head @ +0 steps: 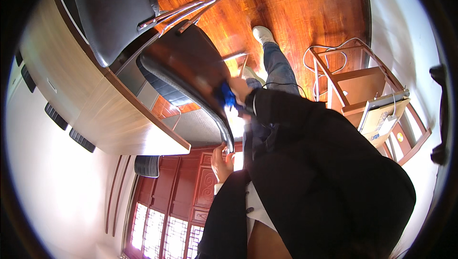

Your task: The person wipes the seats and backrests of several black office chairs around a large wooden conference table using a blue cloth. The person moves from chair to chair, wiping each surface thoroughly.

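A black leather-covered chair (pixel 189 58) stands before me, its backrest towards me and its metal legs on the floor. My right hand (pixel 241 90) is blurred and holds a blue cloth (pixel 226 95) against the back of the backrest. At the backrest's edge, my left hand (pixel 222 162) has its fingers around the black rim. The palm side of the right hand is hidden.
A curved wooden table (pixel 89 91) stands beyond the chair, with a second black chair (pixel 114 12) beside it. A wooden frame stand (pixel 332 76) at the right bears a flat box (pixel 384 119) and a looped white cable (pixel 343 48). My white shoe (pixel 263 34) is on the wood floor (pixel 286 1).
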`<control>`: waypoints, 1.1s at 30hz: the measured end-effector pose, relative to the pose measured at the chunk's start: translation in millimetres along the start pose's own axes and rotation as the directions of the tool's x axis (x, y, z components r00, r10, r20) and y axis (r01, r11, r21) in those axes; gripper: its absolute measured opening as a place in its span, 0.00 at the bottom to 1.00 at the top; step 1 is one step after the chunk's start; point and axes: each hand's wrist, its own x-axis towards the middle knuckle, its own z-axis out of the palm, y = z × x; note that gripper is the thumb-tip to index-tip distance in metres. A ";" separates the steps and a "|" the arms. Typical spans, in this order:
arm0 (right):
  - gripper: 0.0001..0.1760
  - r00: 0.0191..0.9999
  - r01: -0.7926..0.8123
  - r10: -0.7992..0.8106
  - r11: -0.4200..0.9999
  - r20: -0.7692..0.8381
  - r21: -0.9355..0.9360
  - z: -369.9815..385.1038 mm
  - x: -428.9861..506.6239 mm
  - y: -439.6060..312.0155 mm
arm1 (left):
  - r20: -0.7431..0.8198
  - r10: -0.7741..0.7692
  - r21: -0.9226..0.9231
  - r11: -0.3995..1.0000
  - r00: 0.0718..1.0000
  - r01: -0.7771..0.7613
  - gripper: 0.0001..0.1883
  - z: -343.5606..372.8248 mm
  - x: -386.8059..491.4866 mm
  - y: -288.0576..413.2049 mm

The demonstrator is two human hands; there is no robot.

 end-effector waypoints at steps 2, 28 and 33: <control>0.15 0.888 -0.426 0.453 0.877 -0.084 0.223 -37.2 73.7 -15.0 | -0.010 0.028 0.083 0.996 1.000 -0.027 0.22 2.2 -1.0 3.6; 0.20 0.575 -0.679 0.576 -0.059 0.580 0.732 -117.8 21.0 -96.4 | -0.264 -0.079 -0.152 0.988 0.961 0.039 0.23 24.2 -17.5 2.2; 0.22 0.932 0.353 -0.260 0.812 -0.253 0.465 -270.2 134.6 -199.8 | -0.504 -0.028 -0.276 0.952 0.863 -0.130 0.20 41.0 -17.8 -6.9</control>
